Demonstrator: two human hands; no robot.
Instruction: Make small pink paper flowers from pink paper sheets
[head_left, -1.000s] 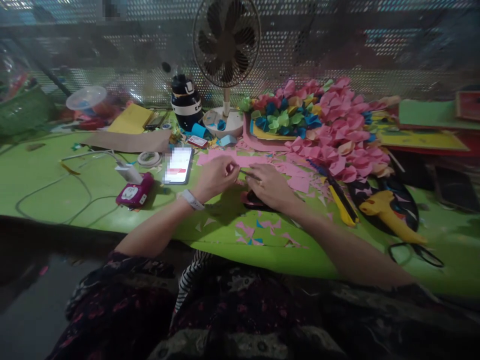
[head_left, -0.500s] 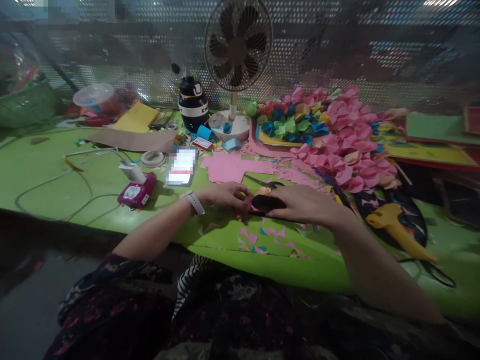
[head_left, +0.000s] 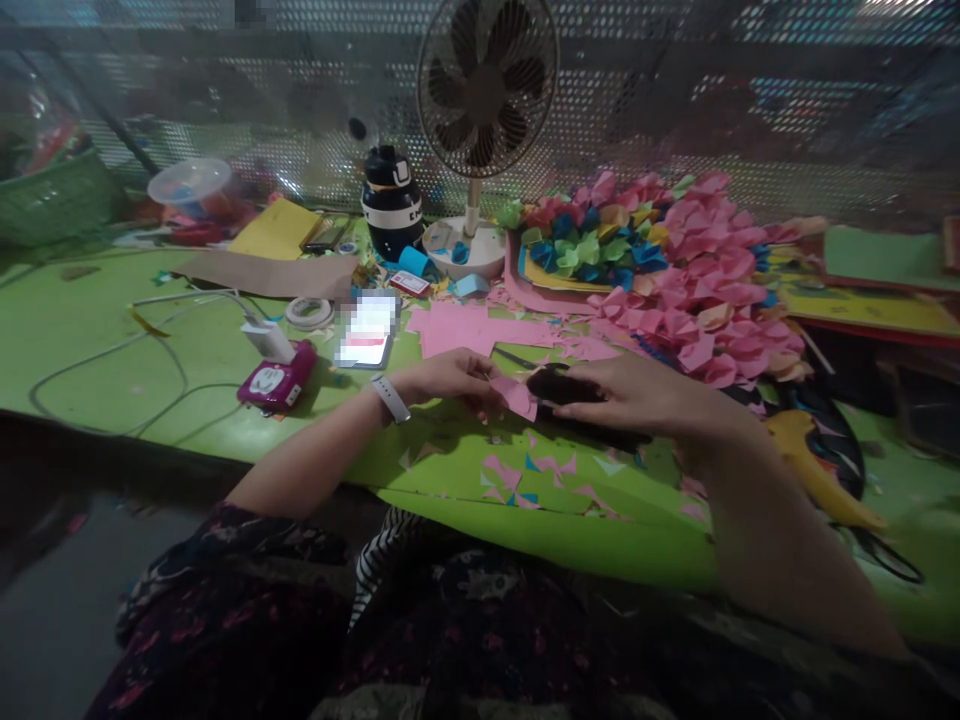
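My left hand (head_left: 459, 382) pinches a small folded piece of pink paper (head_left: 517, 398) above the green table. Its right edge reaches the front of a black stapler (head_left: 559, 386). My right hand (head_left: 637, 395) is closed round the stapler from the right, and its fingers hide part of it. Just behind the hands lie scissors (head_left: 511, 355), with their handles mostly covered by the right hand. Pink paper sheets (head_left: 454, 328) are spread beyond them. Small pink and blue paper scraps (head_left: 517, 480) lie scattered in front.
A big heap of folded paper petals (head_left: 712, 270) stands at the back right. Left of my hands are a lit phone (head_left: 367, 330), a tape roll (head_left: 309, 313) and a purple power adapter (head_left: 277, 378). Behind are a flask (head_left: 391, 210) and a fan (head_left: 487, 90). A yellow glue gun (head_left: 817, 465) lies right.
The scissors, held between my hands at first, now lie on the table. My right hand has taken the stapler, and my left hand has brought the pink paper to its front.
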